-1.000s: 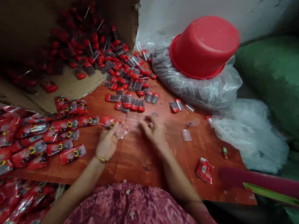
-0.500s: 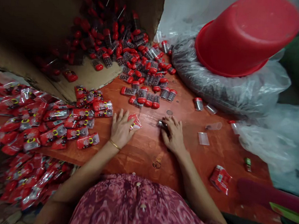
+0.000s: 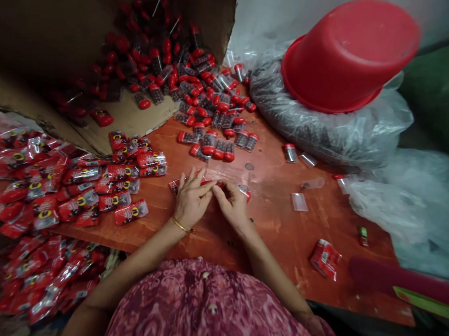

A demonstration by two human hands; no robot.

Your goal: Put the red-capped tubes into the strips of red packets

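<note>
My left hand (image 3: 193,197), with a gold bangle at its wrist, is closed over a shiny red wrapper (image 3: 174,186) that peeks out at its left side. Its thumb and forefinger meet the fingertips of my right hand (image 3: 233,204) at a bit of red, mostly covered by the fingers. Out of the right side of my right hand sticks the end of a small clear tube with a red cap (image 3: 246,192). Beyond both hands lie several capped tubes filled with dark beads (image 3: 218,148).
A cardboard box (image 3: 152,116) spills capped tubes at the back left. Red printed packets (image 3: 111,182) pile up on the left. On the right are a clear bag (image 3: 324,135) under a red bucket (image 3: 347,54), a clear piece (image 3: 299,202) and a crumpled red packet (image 3: 325,259).
My hands, apart before, have come together. The right moved left with the tube, whose red-capped end now shows. The view has shifted slightly.
</note>
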